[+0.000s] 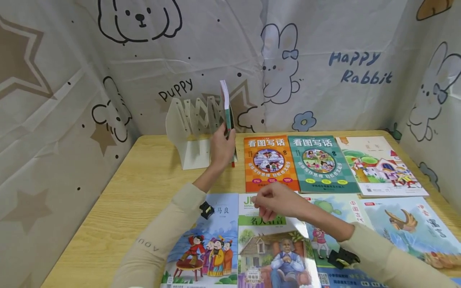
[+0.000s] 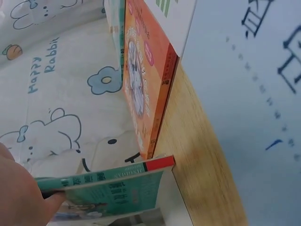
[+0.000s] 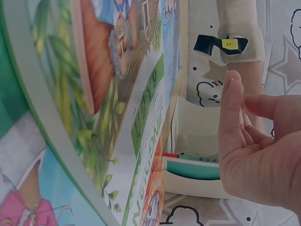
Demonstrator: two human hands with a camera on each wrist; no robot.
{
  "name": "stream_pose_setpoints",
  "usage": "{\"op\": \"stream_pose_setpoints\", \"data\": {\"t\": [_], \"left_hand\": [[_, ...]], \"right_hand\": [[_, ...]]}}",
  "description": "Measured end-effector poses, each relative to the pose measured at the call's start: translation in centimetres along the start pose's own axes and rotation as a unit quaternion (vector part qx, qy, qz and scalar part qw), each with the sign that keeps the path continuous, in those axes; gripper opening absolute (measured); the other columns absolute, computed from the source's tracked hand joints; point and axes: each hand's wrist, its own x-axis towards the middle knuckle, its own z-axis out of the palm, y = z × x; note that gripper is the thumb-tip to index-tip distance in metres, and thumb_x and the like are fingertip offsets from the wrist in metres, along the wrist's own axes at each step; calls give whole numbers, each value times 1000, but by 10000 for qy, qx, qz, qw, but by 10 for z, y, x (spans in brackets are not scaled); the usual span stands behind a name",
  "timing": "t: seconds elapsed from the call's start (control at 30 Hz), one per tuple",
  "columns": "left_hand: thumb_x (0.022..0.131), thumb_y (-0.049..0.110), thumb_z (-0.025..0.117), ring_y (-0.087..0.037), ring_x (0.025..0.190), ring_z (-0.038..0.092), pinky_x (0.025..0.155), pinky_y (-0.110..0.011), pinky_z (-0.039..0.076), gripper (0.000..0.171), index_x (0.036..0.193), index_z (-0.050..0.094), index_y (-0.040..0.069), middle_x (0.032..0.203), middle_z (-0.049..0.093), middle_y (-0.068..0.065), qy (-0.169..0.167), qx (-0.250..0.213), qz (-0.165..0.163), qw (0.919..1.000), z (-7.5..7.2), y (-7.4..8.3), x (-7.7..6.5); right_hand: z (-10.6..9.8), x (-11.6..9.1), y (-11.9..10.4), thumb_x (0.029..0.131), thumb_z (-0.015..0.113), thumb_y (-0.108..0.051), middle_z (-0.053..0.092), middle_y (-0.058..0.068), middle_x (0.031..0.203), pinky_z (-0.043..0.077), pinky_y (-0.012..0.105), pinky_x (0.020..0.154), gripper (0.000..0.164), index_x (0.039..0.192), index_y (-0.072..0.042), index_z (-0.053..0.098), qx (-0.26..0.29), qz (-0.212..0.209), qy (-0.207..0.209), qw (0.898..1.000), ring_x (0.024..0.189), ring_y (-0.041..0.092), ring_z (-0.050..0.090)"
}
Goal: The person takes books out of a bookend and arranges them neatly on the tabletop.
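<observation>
My left hand grips a green-covered book with a red band at the foot of its spine. It stands upright at the right end of a white folding book rack. The thumb lies on the cover of the green book in the left wrist view. Above a book with a seated man on its cover, my right hand hovers, fingers loosely bent and holding nothing. The right wrist view shows that right hand apart from any book.
Behind lie an orange book, a teal book and a white picture book. Nearer are a blue book and two more picture books on the right. Wooden tabletop shows at left. A printed cloth hangs behind.
</observation>
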Motion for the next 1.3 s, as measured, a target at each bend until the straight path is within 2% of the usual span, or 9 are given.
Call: {"op": "stream_pose_setpoints", "data": {"t": [0.13, 0.33, 0.57, 0.67, 0.73, 0.8, 0.93, 1.13, 1.3], "left_hand": [[106, 11, 48, -23, 62, 57, 54, -31, 48, 23, 112, 61, -8, 84, 63, -18, 159, 58, -53, 9998, -8, -3, -4], [106, 13, 45, -15, 50, 43, 44, -26, 35, 28, 109, 61, -10, 69, 57, -15, 311, 116, -129, 9994, -22, -4, -11], [105, 11, 47, -17, 52, 43, 44, -22, 35, 33, 128, 58, -10, 83, 65, -25, 177, -27, -114, 9998, -47, 5, -24], [105, 11, 47, -23, 59, 59, 49, -23, 48, 33, 129, 58, -9, 92, 69, -25, 109, -61, -122, 9998, -58, 11, -31], [105, 11, 48, -30, 77, 71, 61, -30, 58, 34, 130, 58, -9, 107, 70, -24, 66, -151, -123, 9998, -66, 17, -35], [104, 11, 48, -35, 96, 71, 72, -38, 60, 34, 130, 58, -8, 116, 68, -24, 18, -225, -91, 9997, -72, 24, -39], [104, 10, 49, -35, 107, 67, 81, -42, 58, 34, 133, 57, -7, 123, 64, -24, -74, -261, 138, 9995, -87, 38, -47], [103, 6, 51, -34, 106, 67, 82, -44, 58, 34, 135, 56, -5, 123, 65, -23, -161, -201, 611, 9978, -108, 57, -61], [103, 5, 51, -33, 106, 68, 84, -45, 58, 35, 137, 54, -3, 124, 65, -21, -360, -199, 742, 9964, -121, 70, -73]], "right_hand": [[-1, 1, 0, 103, 58, -22, 67, 13, 71, 60, 47, 63, 34, 88, 6, 69, 45, 34, -3, 10000, 68, 39, 69], [-4, 2, 0, 102, 59, -23, 67, 15, 74, 60, 46, 65, 33, 91, 6, 69, 85, 32, 10, 10000, 69, 40, 69], [-7, 1, -7, 103, 58, -22, 67, 18, 78, 60, 45, 65, 31, 94, 6, 69, 8, -2, 13, 10000, 71, 41, 69], [-11, 1, -12, 103, 58, -23, 67, 19, 79, 60, 47, 66, 31, 93, 4, 70, -60, -36, 102, 9999, 70, 37, 69], [-14, 1, -15, 102, 59, -23, 68, 18, 79, 60, 49, 67, 29, 91, 2, 70, -68, -51, 193, 9998, 71, 36, 69], [-17, 2, -19, 103, 58, -22, 68, 17, 79, 60, 50, 69, 29, 91, 2, 69, -31, -95, 255, 9996, 73, 38, 69], [-22, 6, -24, 105, 54, -22, 69, 16, 88, 59, 50, 76, 31, 102, 5, 68, 297, -202, 335, 9988, 85, 43, 68], [-26, 12, -29, 107, 48, -23, 67, 24, 110, 56, 43, 88, 40, 122, 12, 59, 1059, -72, 567, 9927, 99, 34, 69], [-28, 17, -33, 109, 44, -23, 61, 29, 121, 53, 40, 93, 44, 131, 14, 51, 1748, 58, 717, 9820, 104, 28, 68]]}}
